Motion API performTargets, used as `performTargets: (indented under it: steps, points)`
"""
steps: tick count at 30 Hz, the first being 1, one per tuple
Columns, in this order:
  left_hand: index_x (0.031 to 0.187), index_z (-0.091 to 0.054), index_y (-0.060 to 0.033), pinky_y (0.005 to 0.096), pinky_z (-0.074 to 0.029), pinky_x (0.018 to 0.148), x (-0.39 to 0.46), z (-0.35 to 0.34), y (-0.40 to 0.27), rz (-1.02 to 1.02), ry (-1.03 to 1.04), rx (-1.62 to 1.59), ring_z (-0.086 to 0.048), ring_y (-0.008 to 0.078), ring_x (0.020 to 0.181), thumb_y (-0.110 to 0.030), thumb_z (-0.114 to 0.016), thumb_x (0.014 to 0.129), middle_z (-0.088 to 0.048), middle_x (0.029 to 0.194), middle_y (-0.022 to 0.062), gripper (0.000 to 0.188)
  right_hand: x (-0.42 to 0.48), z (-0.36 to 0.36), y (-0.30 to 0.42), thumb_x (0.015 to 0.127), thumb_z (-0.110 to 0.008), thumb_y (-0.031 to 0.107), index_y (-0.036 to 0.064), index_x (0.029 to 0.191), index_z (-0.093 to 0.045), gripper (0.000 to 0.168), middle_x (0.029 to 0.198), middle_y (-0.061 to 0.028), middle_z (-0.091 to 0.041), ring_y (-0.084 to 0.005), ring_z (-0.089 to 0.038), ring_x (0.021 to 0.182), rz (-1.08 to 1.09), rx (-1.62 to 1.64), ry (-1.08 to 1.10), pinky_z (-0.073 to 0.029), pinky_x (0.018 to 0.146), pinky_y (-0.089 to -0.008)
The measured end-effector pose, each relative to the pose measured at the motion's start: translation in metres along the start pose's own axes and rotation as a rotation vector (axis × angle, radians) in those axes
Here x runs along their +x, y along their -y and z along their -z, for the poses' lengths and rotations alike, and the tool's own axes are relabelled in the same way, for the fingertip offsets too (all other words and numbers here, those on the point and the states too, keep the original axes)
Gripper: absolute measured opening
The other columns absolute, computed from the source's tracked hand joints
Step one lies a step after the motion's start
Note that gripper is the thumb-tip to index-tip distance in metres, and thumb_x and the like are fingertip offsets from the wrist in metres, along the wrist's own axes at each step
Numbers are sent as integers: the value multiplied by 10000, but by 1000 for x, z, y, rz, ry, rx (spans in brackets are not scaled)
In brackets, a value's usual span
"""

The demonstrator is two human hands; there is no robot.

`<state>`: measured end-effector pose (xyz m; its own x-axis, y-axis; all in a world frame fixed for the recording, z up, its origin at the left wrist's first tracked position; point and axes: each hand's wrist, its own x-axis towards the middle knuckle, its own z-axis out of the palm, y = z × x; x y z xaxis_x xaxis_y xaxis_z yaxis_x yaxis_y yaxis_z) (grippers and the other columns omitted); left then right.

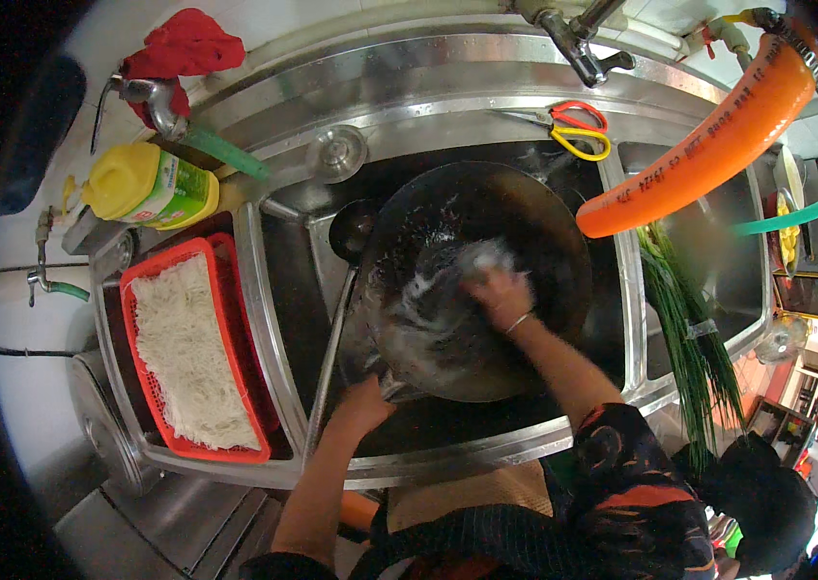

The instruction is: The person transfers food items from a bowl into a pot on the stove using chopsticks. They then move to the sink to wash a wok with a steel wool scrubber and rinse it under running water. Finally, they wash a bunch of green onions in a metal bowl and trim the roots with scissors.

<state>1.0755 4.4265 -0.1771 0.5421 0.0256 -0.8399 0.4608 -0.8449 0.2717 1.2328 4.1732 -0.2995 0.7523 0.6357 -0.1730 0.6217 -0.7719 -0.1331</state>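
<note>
A large dark wok (438, 348) sits tilted in the middle basin of a steel sink (452, 464), with some sudsy water inside. My left hand (364, 407) grips the wok's handle (396, 390) at its lower left rim. Inside the wok, my right hand (504, 299) presses a pale, blurred scrubber (488, 255) against the metal; motion blur hides its exact kind. Left of the wok lies a long-handled ladle (352, 230), bowl towards the back, its shaft passing beside my left hand.
Rice noodles (188, 355) fill a red plastic basket (258, 453) in the left basin. A yellow jug (151, 185), scissors (574, 130) and a steel lid (337, 154) rest along the ledges. An orange hose (699, 145) overhangs at right, near green scallions (691, 348). Another person (764, 507) is lower right.
</note>
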Motion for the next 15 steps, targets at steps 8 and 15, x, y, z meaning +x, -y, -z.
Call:
performTargets:
  steps: [8, 15]
  points:
    - [1042, -467, 28, 367, -481, 618, -35, 19, -10, 89, 106, -133, -607, 287, 661, -228, -672, 681, -597, 828, 207, 488, 35, 104, -101, 706, -558, 65, 153, 1146, -506, 451, 1137, -188, -478, -367, -488, 990, -152, -87, -577, -395, 841, -447]
    - [919, -487, 22, 329, -467, 498, -52, 40, 0, 90, 130, -173, -585, 211, 517, -268, -693, 663, -590, 660, 145, 439, 68, 82, -128, 695, -640, 245, 127, 1150, -487, 494, 1116, -208, -501, -368, -489, 1010, -654, 315, -72, -418, 840, -420]
